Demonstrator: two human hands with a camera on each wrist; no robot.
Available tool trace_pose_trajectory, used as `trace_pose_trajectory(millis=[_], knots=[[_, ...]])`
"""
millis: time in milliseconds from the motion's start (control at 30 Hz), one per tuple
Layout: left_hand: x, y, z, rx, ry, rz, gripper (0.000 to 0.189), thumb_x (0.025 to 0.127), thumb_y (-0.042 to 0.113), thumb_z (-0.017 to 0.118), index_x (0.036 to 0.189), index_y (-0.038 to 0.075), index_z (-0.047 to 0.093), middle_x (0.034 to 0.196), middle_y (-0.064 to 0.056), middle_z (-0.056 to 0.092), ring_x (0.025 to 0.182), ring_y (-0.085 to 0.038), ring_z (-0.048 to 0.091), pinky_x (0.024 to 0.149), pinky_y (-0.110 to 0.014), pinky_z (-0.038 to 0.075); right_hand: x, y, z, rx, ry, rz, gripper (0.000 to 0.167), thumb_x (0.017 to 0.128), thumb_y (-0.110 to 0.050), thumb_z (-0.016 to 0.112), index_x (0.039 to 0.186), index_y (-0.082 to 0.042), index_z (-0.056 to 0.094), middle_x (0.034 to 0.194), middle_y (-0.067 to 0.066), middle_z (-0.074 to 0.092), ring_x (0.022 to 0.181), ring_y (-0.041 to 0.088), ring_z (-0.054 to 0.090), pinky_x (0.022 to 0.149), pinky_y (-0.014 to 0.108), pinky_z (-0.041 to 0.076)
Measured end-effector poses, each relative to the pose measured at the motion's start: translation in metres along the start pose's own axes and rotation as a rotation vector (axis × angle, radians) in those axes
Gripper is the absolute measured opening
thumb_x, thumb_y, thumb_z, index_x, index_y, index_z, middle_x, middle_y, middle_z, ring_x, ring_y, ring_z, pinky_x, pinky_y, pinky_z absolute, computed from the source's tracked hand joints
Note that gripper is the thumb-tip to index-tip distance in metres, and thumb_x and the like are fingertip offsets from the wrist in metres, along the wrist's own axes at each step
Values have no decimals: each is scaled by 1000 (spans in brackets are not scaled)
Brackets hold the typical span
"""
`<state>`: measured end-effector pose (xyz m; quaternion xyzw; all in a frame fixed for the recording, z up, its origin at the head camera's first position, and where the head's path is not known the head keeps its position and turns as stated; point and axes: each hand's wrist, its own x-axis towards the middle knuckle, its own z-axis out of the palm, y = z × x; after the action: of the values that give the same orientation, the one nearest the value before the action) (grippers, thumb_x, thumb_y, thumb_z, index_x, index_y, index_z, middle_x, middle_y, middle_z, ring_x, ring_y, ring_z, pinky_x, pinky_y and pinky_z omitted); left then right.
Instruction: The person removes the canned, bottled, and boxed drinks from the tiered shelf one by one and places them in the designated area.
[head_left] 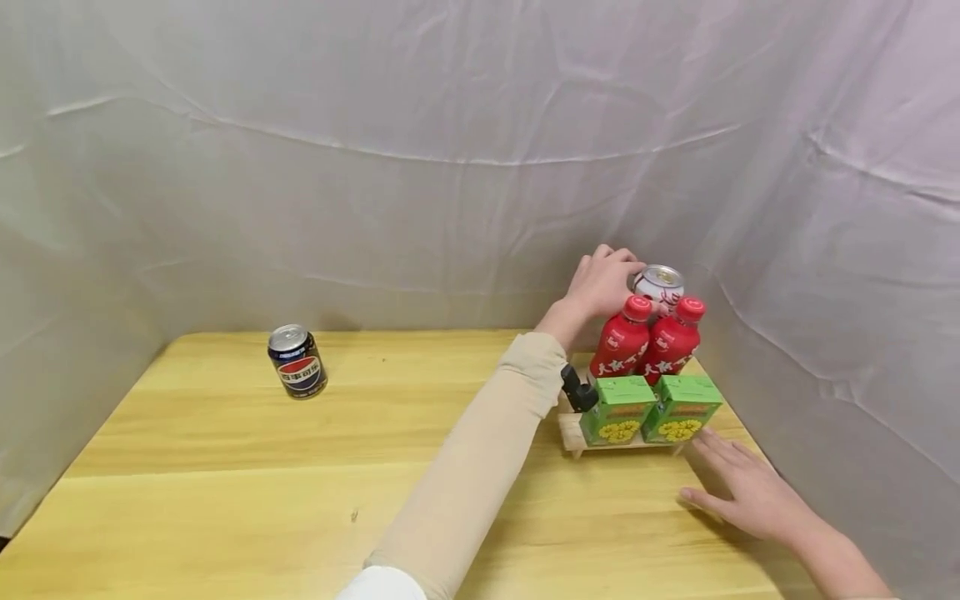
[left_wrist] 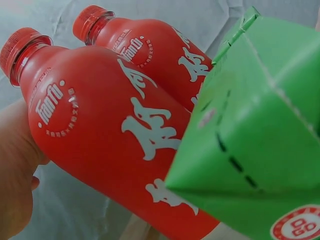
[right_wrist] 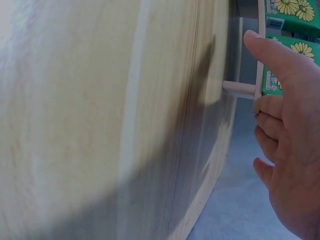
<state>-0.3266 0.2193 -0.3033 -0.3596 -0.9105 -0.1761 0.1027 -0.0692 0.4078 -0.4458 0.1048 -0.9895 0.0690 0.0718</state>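
Remotely, I see the left hand (head_left: 603,283) gripping the white can (head_left: 661,282) at three o'clock, just beyond the bottles (head_left: 621,343), the right hand (head_left: 750,497) outstretched at four o'clock, by the rack (head_left: 572,432).

Hand (left_wrist: 16,172) behind nearer red bottle (left_wrist: 107,125)

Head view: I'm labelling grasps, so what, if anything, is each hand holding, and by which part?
The left hand holds the white can round its upper side; the right hand, outstretched by the wooden stand, holds nothing.
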Motion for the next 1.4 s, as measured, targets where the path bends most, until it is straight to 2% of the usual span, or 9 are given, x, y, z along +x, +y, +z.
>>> trace_pose_trajectory(millis=[167, 400, 567, 667, 900, 1133, 1400], knots=[[-5, -6, 1, 20, 47, 15, 77, 71, 77, 64, 136, 35, 56, 133, 17, 53, 120, -7, 39, 93, -24, 35, -1, -1, 0, -12, 8, -8, 80, 84, -51, 69, 138, 4, 50, 145, 28, 45, 128, 49, 46, 106, 5, -18], [-15, -19, -5, 21, 104, -4, 69, 74, 66, 68, 135, 34, 57, 131, 16, 55, 118, -8, 41, 91, -25, 35, -2, -3, 3, -3, 15, -22, 79, 83, -50, 70, 137, 5, 51, 144, 29, 45, 126, 49, 47, 103, 2, -18], [-24, -30, -15, -2, 147, -43, 80, 69, 79, 64, 134, 33, 57, 130, 16, 55, 117, -9, 41, 92, -26, 35, -1, -4, 6, -7, 16, -27, 79, 83, -50, 70, 136, 5, 51, 144, 29, 45, 126, 49, 48, 105, 4, -18], [-30, -37, -27, -23, 175, -67, 83, 68, 81, 64, 135, 32, 57, 130, 15, 55, 119, -10, 42, 94, -27, 36, 2, -3, 4, -4, 1, -21, 79, 84, -51, 69, 137, 4, 50, 146, 29, 43, 127, 49, 47, 106, 5, -19], [-48, -54, -51, -28, 211, -68, 83, 69, 77, 66, 136, 28, 57, 131, 13, 55, 122, -12, 41, 97, -31, 35, 7, 3, 0, -15, -12, -19, 79, 85, -51, 68, 139, 4, 49, 146, 29, 43, 128, 50, 46, 106, 6, -20], [-68, -72, -65, 34, 236, -47, 83, 68, 77, 66, 134, 27, 58, 131, 11, 55, 119, -13, 41, 93, -31, 35, 10, 6, 0, -33, 10, -36, 80, 83, -51, 70, 137, 5, 50, 143, 30, 46, 126, 50, 48, 103, 3, -19], [-100, -90, -75, 69, 287, -36, 81, 67, 77, 67, 130, 26, 61, 129, 9, 57, 115, -14, 42, 90, -33, 34, 14, 5, 4, -19, 19, -48, 80, 83, -50, 71, 137, 6, 50, 143, 31, 46, 126, 50, 47, 103, 3, -19]])
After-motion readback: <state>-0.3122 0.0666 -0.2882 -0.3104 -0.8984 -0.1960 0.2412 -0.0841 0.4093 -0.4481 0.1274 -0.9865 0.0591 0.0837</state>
